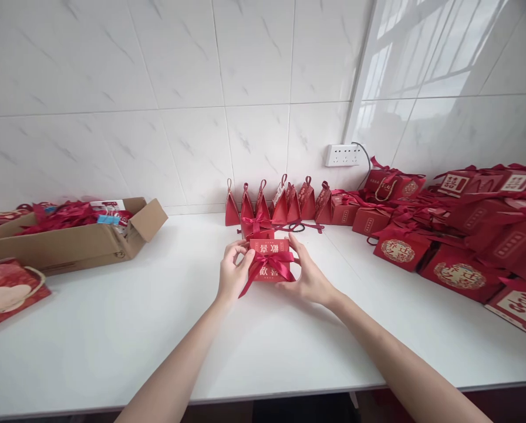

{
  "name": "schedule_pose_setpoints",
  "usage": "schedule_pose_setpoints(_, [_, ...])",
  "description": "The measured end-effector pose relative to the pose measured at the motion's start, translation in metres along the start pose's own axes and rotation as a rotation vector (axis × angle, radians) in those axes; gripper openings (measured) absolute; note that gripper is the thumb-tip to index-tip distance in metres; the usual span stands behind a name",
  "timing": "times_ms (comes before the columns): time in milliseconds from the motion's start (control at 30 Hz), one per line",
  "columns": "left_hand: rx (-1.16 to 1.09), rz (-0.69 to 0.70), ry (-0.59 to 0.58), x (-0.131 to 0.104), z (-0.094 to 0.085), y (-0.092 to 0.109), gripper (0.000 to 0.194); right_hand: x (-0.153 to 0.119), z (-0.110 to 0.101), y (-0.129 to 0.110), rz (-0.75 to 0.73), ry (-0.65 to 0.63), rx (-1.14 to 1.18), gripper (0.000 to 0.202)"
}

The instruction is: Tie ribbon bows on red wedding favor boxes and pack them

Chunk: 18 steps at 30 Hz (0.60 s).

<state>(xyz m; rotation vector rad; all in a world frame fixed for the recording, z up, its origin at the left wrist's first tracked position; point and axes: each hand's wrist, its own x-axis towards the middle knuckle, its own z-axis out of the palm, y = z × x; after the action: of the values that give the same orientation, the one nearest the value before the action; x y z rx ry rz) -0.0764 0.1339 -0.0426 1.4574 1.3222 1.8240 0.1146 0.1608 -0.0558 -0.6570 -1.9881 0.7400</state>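
Observation:
A small red gift box (259,245) with gold characters and a dark pink ribbon bow (274,258) is at the middle of the white table, between both hands. My left hand (236,269) pinches the box's left side, thumb near the ribbon's edge. On the right side, my right hand (306,273) grips the box with its fingers at the upper corner and thumb low. One ribbon tail hangs over the lower left corner. Just behind stands another red box (258,233) with a bow, partly hidden by the held one.
Red cone-shaped boxes (279,208) line the wall. Many red gift boxes (459,275) are piled at the right. A cardboard box (82,249) of red ribbons stands left, near a red bag (12,294). A power strip (344,155) is on the wall.

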Motion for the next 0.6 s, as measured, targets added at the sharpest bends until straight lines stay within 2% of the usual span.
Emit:
schedule_pose_setpoints(67, [0.128, 0.176, 0.069, -0.003, -0.001, 0.002, 0.023, 0.0, 0.001, 0.002, -0.006, 0.014, -0.011, 0.104])
schedule_pose_setpoints(133, [0.251, 0.386, 0.071, -0.007, -0.002, 0.005, 0.021, 0.0, 0.002, 0.002, 0.001, 0.031, -0.02, 0.103])
schedule_pose_setpoints(333, [0.441, 0.965, -0.102, -0.021, 0.008, 0.016, 0.019, -0.002, 0.004, -0.001, 0.012, 0.054, -0.026, 0.096])
schedule_pose_setpoints(433, [0.483, 1.082, -0.117, -0.023, 0.011, 0.017, 0.018, -0.002, 0.005, -0.001, -0.007, 0.059, -0.027, 0.093])
schedule_pose_setpoints(600, [0.481, 1.094, -0.121, -0.022, 0.009, 0.016, 0.017, -0.002, 0.005, 0.0, -0.002, 0.061, -0.026, 0.093])
